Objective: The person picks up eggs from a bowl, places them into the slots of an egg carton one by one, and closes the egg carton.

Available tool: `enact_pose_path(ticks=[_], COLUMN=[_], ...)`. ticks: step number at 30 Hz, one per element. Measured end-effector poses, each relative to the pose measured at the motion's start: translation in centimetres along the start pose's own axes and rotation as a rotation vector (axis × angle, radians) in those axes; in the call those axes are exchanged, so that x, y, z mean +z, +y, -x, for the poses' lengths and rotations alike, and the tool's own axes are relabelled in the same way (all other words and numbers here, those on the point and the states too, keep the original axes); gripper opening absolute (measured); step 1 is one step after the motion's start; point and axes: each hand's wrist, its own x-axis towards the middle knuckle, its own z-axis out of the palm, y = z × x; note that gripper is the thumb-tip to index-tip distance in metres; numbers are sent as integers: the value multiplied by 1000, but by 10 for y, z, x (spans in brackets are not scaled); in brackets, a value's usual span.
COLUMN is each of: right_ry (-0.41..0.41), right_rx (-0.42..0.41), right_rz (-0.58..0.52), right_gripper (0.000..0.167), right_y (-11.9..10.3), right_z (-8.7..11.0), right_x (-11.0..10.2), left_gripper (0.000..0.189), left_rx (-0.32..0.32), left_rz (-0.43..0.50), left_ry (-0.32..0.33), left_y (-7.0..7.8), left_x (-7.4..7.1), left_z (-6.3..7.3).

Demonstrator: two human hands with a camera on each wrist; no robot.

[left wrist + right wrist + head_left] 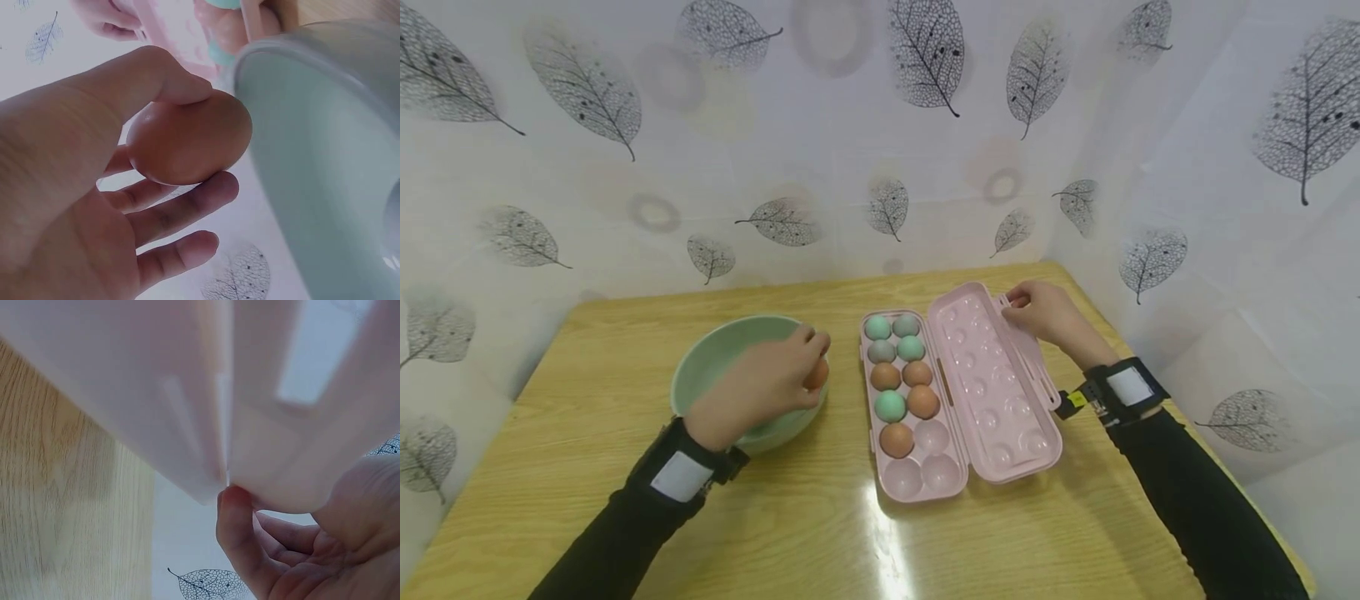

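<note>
My left hand (767, 379) is over the right side of a green bowl (696, 358). It pinches a brown egg (190, 137) between thumb and fingers, beside the bowl's rim in the left wrist view. A pink egg carton (958, 477) lies opened out to the right of the bowl. Several brown and pale green eggs (890, 406) sit in its cups, in two columns. At the carton's right side, my right hand (1045, 310) pinches the far end of a thin pink flap (1030, 354) along the lid (977, 392). Most of the bowl's inside is hidden by the left hand.
The wooden table (805, 533) ends at a back edge just beyond the bowl and carton. White cloth with leaf prints (782, 221) hangs behind it and at both sides. Each wrist wears a black strap with a camera (681, 475).
</note>
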Motion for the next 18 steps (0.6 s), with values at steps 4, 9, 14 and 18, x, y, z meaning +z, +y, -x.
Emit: enact_pose_path(ticks=[4,9,14,18], right_ry=[1,-4,-10,-6], right_rx=[-1,11,14,7], right_rz=[0,-6,-8,-5], right_gripper=[45,46,46,46], right_y=[0,0,1,0], right_z=[0,-1,0,0], right_x=[1,2,1,1], left_gripper=[46,54,53,45], left_rx=[27,62,146,216], left_rz=[-30,-42,-5,20], left_ry=[14,-6,23,52], left_y=[9,22,37,50], left_x=[-3,0,9,16], left_z=[-3,-10,-16,-22])
